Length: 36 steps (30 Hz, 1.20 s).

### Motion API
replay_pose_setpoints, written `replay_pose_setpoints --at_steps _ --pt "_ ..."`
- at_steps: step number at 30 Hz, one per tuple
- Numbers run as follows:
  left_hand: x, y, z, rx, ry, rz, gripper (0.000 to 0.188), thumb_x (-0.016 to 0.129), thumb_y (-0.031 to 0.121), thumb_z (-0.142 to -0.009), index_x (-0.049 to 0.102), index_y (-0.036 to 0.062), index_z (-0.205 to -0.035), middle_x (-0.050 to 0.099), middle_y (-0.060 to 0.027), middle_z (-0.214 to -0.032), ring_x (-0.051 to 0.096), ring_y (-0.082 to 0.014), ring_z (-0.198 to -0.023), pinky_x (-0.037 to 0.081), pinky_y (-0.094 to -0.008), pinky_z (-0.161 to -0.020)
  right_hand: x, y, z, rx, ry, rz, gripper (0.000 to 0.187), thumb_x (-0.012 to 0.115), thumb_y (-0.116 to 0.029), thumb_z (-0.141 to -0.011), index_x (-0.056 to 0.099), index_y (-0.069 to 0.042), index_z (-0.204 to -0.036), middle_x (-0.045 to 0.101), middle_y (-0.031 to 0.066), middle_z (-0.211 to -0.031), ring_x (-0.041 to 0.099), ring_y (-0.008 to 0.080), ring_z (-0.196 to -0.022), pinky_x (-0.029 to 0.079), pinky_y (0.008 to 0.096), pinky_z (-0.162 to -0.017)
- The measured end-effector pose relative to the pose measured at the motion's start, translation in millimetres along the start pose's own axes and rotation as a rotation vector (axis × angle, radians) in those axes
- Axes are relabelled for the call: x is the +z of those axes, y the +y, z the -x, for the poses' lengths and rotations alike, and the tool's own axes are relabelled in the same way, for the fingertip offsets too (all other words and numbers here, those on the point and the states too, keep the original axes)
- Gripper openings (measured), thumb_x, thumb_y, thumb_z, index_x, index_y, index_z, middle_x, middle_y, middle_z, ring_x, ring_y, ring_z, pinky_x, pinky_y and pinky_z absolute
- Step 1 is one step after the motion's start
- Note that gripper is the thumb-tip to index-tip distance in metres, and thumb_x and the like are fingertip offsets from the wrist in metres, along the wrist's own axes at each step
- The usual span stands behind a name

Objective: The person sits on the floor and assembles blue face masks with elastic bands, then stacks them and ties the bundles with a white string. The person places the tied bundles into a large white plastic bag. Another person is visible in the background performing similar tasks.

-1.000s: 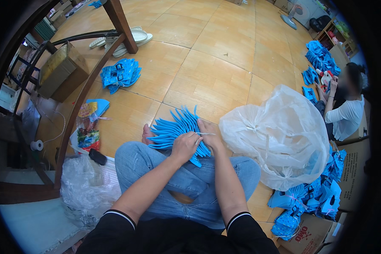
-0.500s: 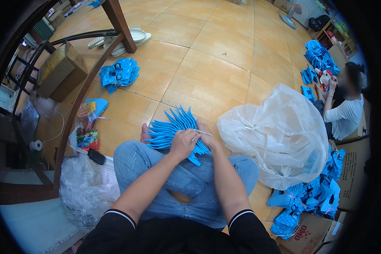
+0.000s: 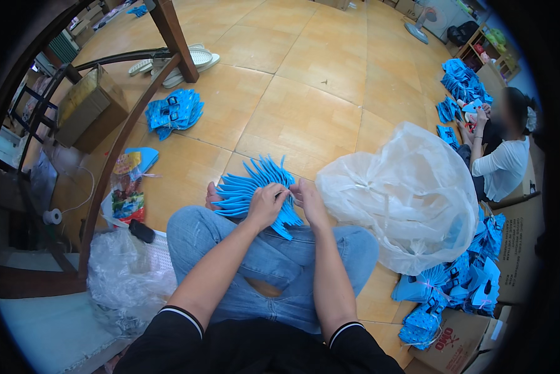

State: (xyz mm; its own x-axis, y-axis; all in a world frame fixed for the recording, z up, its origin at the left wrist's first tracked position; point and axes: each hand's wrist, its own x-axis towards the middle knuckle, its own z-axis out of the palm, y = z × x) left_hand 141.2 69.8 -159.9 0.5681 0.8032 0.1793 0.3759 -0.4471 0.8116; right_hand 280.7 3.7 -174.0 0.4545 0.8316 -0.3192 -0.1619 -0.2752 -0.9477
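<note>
A fanned bundle of thin blue flat pieces [image 3: 246, 192] rests across my lap, its edges spread toward the far left. My left hand [image 3: 267, 207] lies on the bundle, fingers closed in a pinch at its right side. Facing it, my right hand [image 3: 309, 202] pinches as well, its fingertips almost meeting the left ones. Between them shows a tiny bit of pale string [image 3: 290, 192]; most of it is hidden by the fingers.
To the right lie a big translucent plastic bag [image 3: 404, 199], blue bundles [image 3: 479, 280] and a cardboard box [image 3: 451, 340]. A co-worker [image 3: 501, 156] sits beyond. At left are a wooden frame [image 3: 124, 131], clear plastic wrap [image 3: 127, 274] and another blue bundle [image 3: 175, 111].
The pale string that stretched toward my right wrist is now mostly hidden. My right hand has turned and its fingertips have come to my left ones. The co-worker's hands have shifted.
</note>
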Motion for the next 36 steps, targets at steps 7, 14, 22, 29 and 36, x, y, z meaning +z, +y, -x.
replay_pose_setpoints --at_steps 7,14,22,29,36 --pt "-0.7 1.6 0.6 -0.003 0.003 0.005 0.017 0.061 0.023 -0.089 0.067 0.0071 -0.088 0.064 -0.0111 -0.084 0.062 -0.0331 -0.079 0.044 -0.0441 -0.07 -11.2 0.6 10.4 -0.085 -0.116 0.187 0.029 0.064 -0.021 -0.093 0.065 0.004 -0.107 0.068 0.0079 -0.094 0.061 0.0124 -0.082 0.049 0.0268 -0.07" --pt "-0.1 1.3 0.3 0.001 -0.006 -0.018 0.019 0.061 0.025 -0.089 0.065 0.0066 -0.086 0.065 -0.0105 -0.084 0.062 -0.0325 -0.079 0.043 -0.0433 -0.069 -7.5 13.2 -2.1 -0.001 -0.114 0.178 0.03 0.056 -0.027 -0.097 0.064 -0.001 -0.108 0.067 0.0078 -0.102 0.062 0.0142 -0.092 0.05 0.027 -0.075" --pt "-0.3 0.6 0.1 0.012 -0.019 -0.046 0.018 0.062 0.023 -0.089 0.065 0.0062 -0.086 0.064 -0.0105 -0.083 0.062 -0.032 -0.077 0.044 -0.0424 -0.068 -6.7 -1.4 1.5 0.234 -0.054 -0.307 0.034 0.055 -0.034 -0.097 0.064 -0.004 -0.112 0.065 0.0054 -0.106 0.062 0.0123 -0.095 0.049 0.0257 -0.073" --pt "-2.1 4.1 0.1 0.028 -0.016 -0.077 0.018 0.063 0.021 -0.088 0.067 0.0041 -0.086 0.065 -0.0126 -0.083 0.063 -0.033 -0.077 0.046 -0.0422 -0.066 -2.1 9.9 -2.1 0.053 -0.096 0.022 0.035 0.056 -0.036 -0.097 0.068 -0.006 -0.111 0.067 0.0021 -0.101 0.058 0.01 -0.091 0.047 0.0265 -0.075" --pt "0.2 1.0 1.2 -0.009 -0.026 -0.057 0.018 0.06 0.026 -0.09 0.066 0.009 -0.087 0.065 -0.0083 -0.085 0.061 -0.0299 -0.078 0.042 -0.0417 -0.07 -1.1 15.9 -3.1 0.067 -0.093 0.007 0.027 0.062 -0.027 -0.094 0.07 -0.002 -0.098 0.064 -0.0007 -0.084 0.053 0.0063 -0.072 0.044 0.0231 -0.063"
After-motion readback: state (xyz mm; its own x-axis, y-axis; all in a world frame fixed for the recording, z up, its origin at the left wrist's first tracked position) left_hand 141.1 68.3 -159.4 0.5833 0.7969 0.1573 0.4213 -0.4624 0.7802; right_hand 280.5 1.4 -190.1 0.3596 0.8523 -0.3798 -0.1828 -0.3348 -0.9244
